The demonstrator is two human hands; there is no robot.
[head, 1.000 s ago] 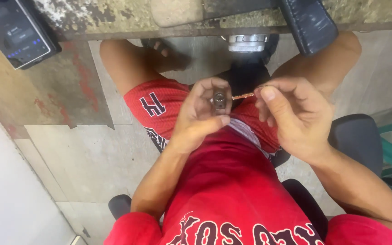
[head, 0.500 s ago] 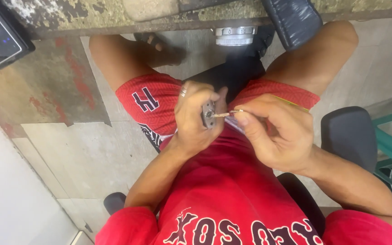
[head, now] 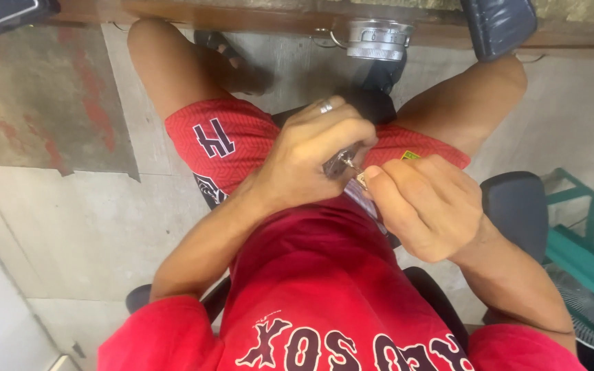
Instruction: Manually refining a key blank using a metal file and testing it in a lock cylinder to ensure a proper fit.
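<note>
Two hands: both meet over the lap of a seated person in a red shirt and red shorts.
Left hand: fingers curled shut around a small metal part, a ring on one finger; only the part's shiny end shows past the knuckles.
Right hand: fingers bunched, thumb and forefinger pinching a thin brass-coloured piece at its tip.
Contact: the brass piece touches the metal part just where the two hands come together; how it sits there is too small to tell.
Place of the part: held in the air above the red shorts, between the thighs, not resting on anything.
Seat: a dark office chair, its armrest just beside the right forearm.
Surface: a worn edge runs along the top, with a round silver metal fitting hanging under it, well apart from the hands.
Floor: bare concrete to the left.
Right side: a green frame near the chair.
</note>
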